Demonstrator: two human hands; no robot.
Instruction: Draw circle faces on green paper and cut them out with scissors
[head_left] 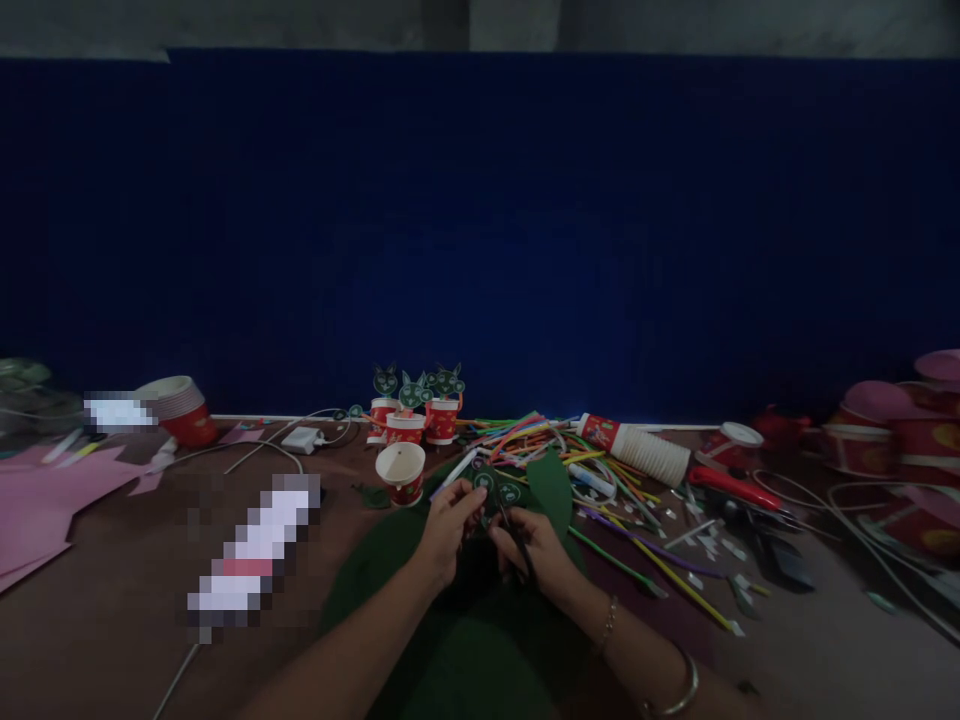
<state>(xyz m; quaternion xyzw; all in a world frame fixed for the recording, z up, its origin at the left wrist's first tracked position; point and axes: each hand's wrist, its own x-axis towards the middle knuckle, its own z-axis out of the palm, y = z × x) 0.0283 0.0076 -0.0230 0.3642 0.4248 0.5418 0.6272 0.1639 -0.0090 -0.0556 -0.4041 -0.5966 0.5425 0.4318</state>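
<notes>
My left hand (455, 515) is closed, pinching a small dark green paper piece (486, 480) with pale outlines drawn on it. Dark-handled scissors (504, 515) sit in the curled fingers of my right hand (536, 550), their blades pointing up beside the paper. The scissors are partly hidden by the fingers. Under both hands lies green paper (461, 660). A red and white paper cup (400, 472) stands just beyond my left hand. Behind it, several red cups (406, 428) carry green cat-like paper heads.
Coloured pipe cleaners (517, 437) lie heaped behind my hands. To the right are a toppled cup stack (645, 452), a red-handled tool (735, 487) and paper scraps. Pink paper (52, 505), stacked cups (180, 410) and a white plug adapter (302, 440) are on the left.
</notes>
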